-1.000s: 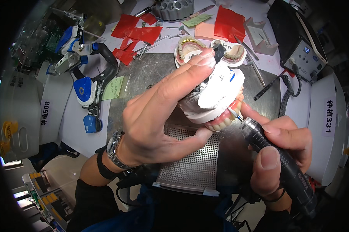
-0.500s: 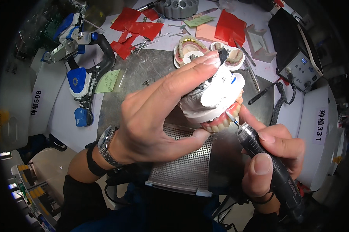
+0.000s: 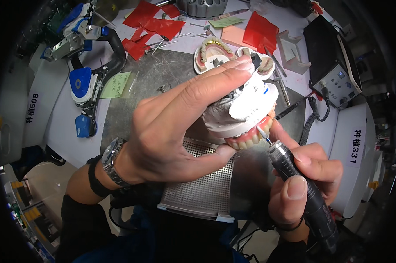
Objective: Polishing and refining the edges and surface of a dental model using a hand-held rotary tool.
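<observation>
Between the thumb and fingers of my left hand [image 3: 171,127] is a white plaster dental model [image 3: 233,114], held tilted. Along its lower edge runs a denture [image 3: 246,139] with pink gum and cream teeth. My right hand [image 3: 303,179] is closed round a black dental handpiece [image 3: 305,197], pen-fashion. Its thin bur [image 3: 264,133] with a pale tip meets the pink gum at the denture's front. A right fingertip lies against the denture's side. My left palm hides part of the model's back.
Beyond my hands stand two more dental models [image 3: 226,57]. A blue-and-black articulator [image 3: 82,83] is on the left, and red sheets [image 3: 163,27] lie at the back with loose burs. A black control box [image 3: 338,83] stands right; a perforated metal grille [image 3: 198,193] is below my left hand.
The view has shifted slightly, so the bench items sit a little further left. Both hands keep their holds, and the bur stays at nearly the same spot on the gum.
</observation>
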Demonstrator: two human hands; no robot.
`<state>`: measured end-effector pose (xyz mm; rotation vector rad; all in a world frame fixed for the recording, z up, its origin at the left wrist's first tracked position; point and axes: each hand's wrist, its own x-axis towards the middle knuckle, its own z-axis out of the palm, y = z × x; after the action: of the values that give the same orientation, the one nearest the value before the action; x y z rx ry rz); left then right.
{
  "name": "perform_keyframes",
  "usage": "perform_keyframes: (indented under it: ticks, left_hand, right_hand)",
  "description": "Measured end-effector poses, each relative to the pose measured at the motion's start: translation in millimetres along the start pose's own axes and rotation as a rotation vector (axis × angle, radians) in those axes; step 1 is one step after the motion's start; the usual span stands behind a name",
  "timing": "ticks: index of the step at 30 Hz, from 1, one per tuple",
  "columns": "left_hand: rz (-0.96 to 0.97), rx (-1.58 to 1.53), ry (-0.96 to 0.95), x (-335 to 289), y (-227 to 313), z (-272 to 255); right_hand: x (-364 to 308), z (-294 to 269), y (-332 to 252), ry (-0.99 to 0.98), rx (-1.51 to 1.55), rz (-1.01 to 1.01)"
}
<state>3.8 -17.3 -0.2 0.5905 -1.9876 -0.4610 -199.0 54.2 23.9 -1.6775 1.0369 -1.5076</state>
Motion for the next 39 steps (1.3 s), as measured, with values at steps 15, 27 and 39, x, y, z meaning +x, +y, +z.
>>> perform_keyframes:
  ticks: [15,27,39]
  left_hand:
    - [0.001,0.009,0.017,1.5,3.0,0.3]
    - [0.011,0.070,0.035,1.6,3.3,-0.5]
    - [-0.011,0.092,0.041,1.8,6.9,-1.7]
  right_hand:
    - [-1.9,-0.2,1.0,0.012,-0.023,-0.018]
    - [-2.0,2.8,4.7,0.018,-0.078,-0.055]
    - [-1.8,4.1,2.7,0.041,-0.117,-0.048]
